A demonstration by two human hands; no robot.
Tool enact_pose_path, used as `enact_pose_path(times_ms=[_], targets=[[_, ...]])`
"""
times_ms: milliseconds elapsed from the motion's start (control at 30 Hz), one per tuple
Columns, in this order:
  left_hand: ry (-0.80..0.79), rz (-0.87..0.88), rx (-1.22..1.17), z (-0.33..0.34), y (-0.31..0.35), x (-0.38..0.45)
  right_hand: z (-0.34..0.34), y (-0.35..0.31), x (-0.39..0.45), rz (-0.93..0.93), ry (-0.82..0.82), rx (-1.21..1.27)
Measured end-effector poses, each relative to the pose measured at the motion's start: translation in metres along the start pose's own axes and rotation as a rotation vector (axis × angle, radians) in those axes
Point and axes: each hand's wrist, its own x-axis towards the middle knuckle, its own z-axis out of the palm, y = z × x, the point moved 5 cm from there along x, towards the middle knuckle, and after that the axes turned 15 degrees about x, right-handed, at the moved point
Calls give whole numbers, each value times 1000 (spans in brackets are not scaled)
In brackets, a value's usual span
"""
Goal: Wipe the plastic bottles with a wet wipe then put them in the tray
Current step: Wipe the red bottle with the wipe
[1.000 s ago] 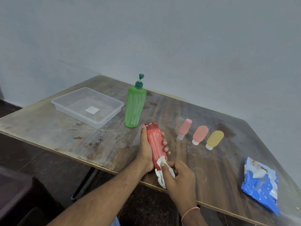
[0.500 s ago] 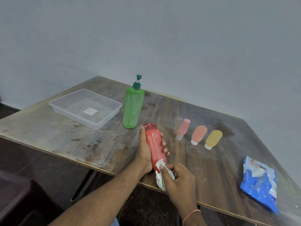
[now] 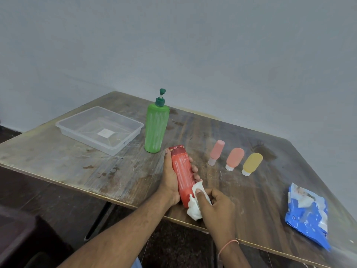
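- At the middle left of the frame we had the clear plastic tray (image 3: 123, 147) standing with no bottle in it, so by our judgement the putting-away part of the task had not begun.
- Just right of the tray stood the green pump bottle (image 3: 156, 128), upright and streaked with white, apart from both hands.
- At the lower centre our left hand (image 3: 171, 177) held the red bottle (image 3: 182, 172), thumb along its left side and fingers curled round the right side, the cap end pointing toward the top of the frame.
- Just right of that, our right hand (image 3: 217, 206) pinched the wet wipe (image 3: 196, 202) with thumb and curled fingers, pressing it against the lower end of the red bottle, which showed white streaks higher up.
- We judged the step in hand to be the wiping of this first bottle; the next move called for drawing the wipe up the streaked length, turning the bottle in the left hand, then carrying it to the tray.
- At the centre right lay three small bottles in a row, a pink one (image 3: 216, 151), an orange one (image 3: 234, 158) and a yellow one (image 3: 251, 163), all untouched.
- At the lower right lay the blue wipe packet (image 3: 307, 213), near the table (image 3: 58, 161) edge.
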Motion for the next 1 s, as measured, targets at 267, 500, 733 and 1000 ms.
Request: enact_pose_path(times_ms=[267, 500, 733, 1000], targets=[[33, -11, 36, -2, -1, 0, 9, -15, 3, -84, -24, 101], [65, -23, 99, -6, -4, 4, -2, -12, 11, -26, -4, -6], [67, -30, 89, -4, -1, 3, 11, -25, 3, -253, -103, -47], [52, -33, 86, -5, -2, 5, 14, -28, 13, -215, -21, -50]])
